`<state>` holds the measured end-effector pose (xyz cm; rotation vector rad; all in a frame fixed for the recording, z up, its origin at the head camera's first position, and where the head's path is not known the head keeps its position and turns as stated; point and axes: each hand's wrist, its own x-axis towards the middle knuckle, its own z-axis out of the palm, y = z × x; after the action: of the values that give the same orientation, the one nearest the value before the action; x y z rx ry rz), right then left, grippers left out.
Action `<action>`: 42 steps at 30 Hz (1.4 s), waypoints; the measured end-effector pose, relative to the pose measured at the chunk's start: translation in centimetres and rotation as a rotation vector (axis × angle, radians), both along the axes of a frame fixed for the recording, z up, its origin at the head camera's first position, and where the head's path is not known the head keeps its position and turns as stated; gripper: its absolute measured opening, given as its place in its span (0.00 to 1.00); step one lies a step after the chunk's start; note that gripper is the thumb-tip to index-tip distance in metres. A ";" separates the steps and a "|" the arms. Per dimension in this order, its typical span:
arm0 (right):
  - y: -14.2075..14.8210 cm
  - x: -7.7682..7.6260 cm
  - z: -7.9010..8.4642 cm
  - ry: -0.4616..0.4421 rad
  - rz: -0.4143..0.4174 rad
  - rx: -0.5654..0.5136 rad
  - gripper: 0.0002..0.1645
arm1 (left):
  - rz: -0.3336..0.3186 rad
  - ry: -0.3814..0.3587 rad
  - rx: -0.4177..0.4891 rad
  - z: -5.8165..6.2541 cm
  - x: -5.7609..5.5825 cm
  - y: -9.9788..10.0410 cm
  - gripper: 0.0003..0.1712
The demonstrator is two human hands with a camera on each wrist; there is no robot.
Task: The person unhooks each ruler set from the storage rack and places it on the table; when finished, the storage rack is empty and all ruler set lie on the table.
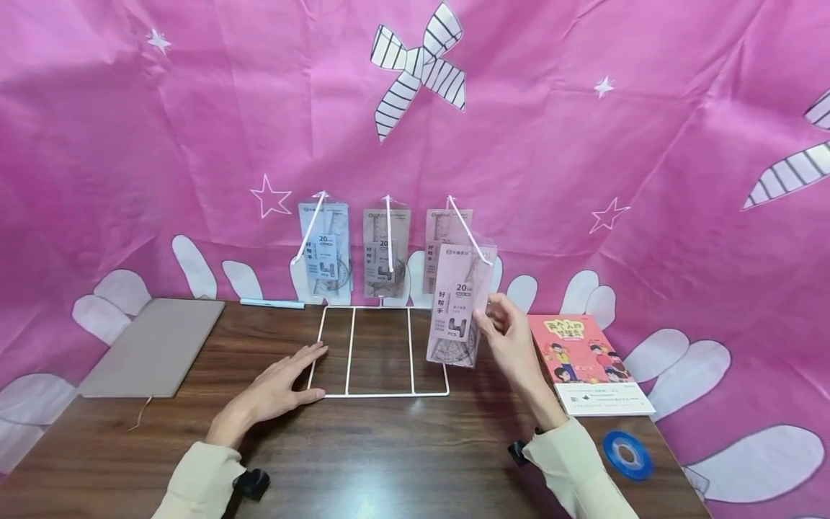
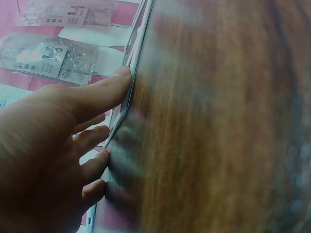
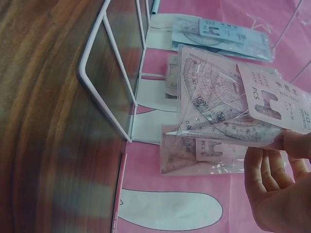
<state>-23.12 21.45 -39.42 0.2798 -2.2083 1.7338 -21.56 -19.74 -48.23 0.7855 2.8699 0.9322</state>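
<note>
A white wire display rack has its base on the wooden table and three prongs sticking forward above. My right hand pinches the lower right edge of a pink ruler-set pack, thumb in front. This pack's top overlaps the tip of the right prong; in the right wrist view its clear protractor shows. Behind it another pink pack hangs. A grey pack hangs from the middle prong, a blue one from the left. My left hand rests fingers extended at the base's front left corner.
On the left lies a flat grey board-like item, with a light blue pen-like stick at the table's back edge. A red book and a blue tape roll lie at right. A pink curtain hangs close behind the rack.
</note>
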 end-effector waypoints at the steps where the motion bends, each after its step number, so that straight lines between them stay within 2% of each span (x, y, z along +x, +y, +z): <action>1: 0.1 0.2 0.0 0.003 0.004 0.004 0.11 | 0.000 0.000 0.000 0.0 0.0 0.0 0.44; 20: 0.4 3.6 0.2 0.043 0.037 0.029 0.11 | -0.010 -0.006 0.015 0.0 0.0 0.0 0.44; 31: 0.8 5.5 0.7 0.009 0.068 0.036 0.12 | -0.039 0.012 0.035 -0.1 0.1 0.2 0.41; 34: 1.0 6.0 0.7 0.018 0.083 0.033 0.12 | -0.047 0.030 0.029 -0.2 0.0 0.2 0.41; 42: 1.1 7.3 1.2 0.041 0.097 0.057 0.11 | -0.048 0.020 0.016 -0.2 0.0 -0.1 0.41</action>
<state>-15.85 22.53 -38.19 0.4390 -2.2520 1.7002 -21.52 -19.79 -48.48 0.8658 2.8502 0.9489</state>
